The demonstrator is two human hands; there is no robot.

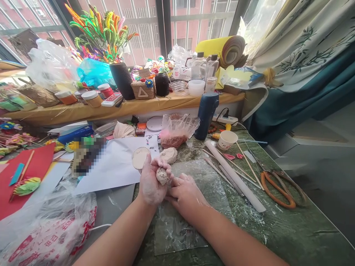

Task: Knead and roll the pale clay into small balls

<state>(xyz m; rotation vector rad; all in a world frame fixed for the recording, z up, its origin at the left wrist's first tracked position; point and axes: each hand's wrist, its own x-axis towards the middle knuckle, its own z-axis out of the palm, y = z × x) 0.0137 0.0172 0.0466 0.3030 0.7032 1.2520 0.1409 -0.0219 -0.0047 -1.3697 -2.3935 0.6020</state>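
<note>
Head view: above a clear sheet, the right hand, its grip impossible to tell, sits at four o'clock of a creased clay-like lump, grasped in the left hand's curled fingers, best pressed lightly.

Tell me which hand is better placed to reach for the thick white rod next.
Probably the right hand: it is nearer the thick white rod and shows nothing held, though its palm is hidden. The left hand is farther off and cradles a pale lump.
</note>
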